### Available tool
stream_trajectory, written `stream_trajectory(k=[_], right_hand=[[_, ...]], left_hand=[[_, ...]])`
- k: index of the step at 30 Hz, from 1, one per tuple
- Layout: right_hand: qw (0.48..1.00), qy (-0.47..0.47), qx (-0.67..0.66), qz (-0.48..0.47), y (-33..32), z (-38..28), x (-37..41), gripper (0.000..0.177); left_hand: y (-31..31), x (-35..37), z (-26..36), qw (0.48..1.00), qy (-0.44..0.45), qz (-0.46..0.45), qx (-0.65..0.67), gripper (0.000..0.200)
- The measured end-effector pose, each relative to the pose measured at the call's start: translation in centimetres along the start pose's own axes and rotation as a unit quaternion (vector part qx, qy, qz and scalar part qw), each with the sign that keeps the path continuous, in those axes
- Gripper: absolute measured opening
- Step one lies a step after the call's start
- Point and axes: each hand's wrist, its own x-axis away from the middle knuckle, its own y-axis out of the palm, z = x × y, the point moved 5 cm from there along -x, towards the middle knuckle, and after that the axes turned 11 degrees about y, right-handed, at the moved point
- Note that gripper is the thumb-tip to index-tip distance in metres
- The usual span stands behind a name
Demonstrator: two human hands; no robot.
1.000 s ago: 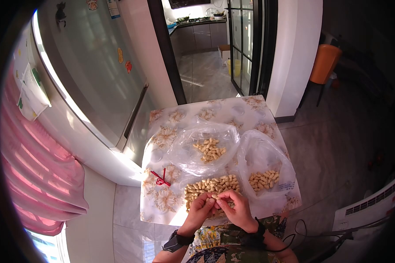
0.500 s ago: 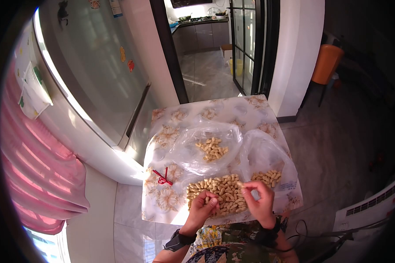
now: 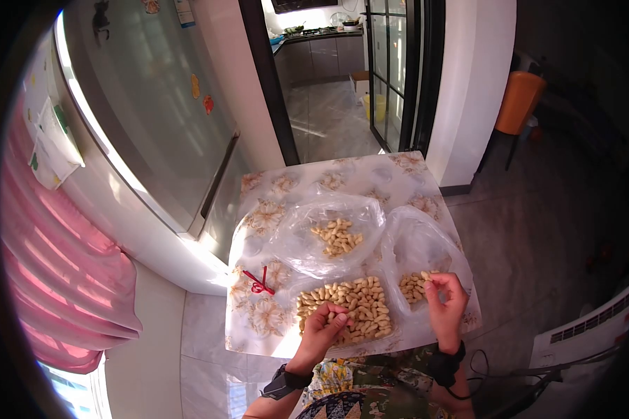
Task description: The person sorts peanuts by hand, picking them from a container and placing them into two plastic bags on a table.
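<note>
Two bare hands hang over a flower-patterned tablecloth (image 3: pixel 262 318). The left hand (image 3: pixel 321 334) has its thumb and forefinger drawn together above the main peanuts (image 3: pixel 362 300), which fill a clear tray (image 3: pixel 384 338) and spread ahead and to the right of those fingertips. The right hand (image 3: pixel 449 311) has thumb and forefinger bent toward each other, right beside the peanut heap (image 3: pixel 411 288) in the right-hand bag (image 3: pixel 416 244). At this size I can't tell whether either pinch holds a nut. Well ahead of the left fingers lies another plastic bag (image 3: pixel 293 244) with a smaller pile (image 3: pixel 337 239); ahead and to their left is a red tie (image 3: pixel 260 286).
</note>
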Motion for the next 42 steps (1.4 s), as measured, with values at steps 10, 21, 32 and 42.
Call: stream_trajectory(k=[10,21,32,42], right_hand=[[1.0,0.004,0.008,-0.008,-0.1,0.1,0.0,0.01],[0.971,0.124,-0.196,-0.062,1.0,0.1,0.2,0.01],[0.956,0.096,-0.196,-0.197,7.0,-2.9,-1.7,0.011],[0.965,-0.081,-0.017,-0.249,12.9,-6.2,-1.7,0.03]], left_hand=[[0.4,-0.1,0.3,1.0,0.022,0.004,-0.02,0.01],[0.5,0.0,0.6,1.0,-0.004,-0.001,-0.007,0.011],[0.4,0.0,0.3,0.999,0.022,0.011,-0.028,0.01],[0.1,0.0,0.5,0.999,0.044,-0.002,0.006,0.012]])
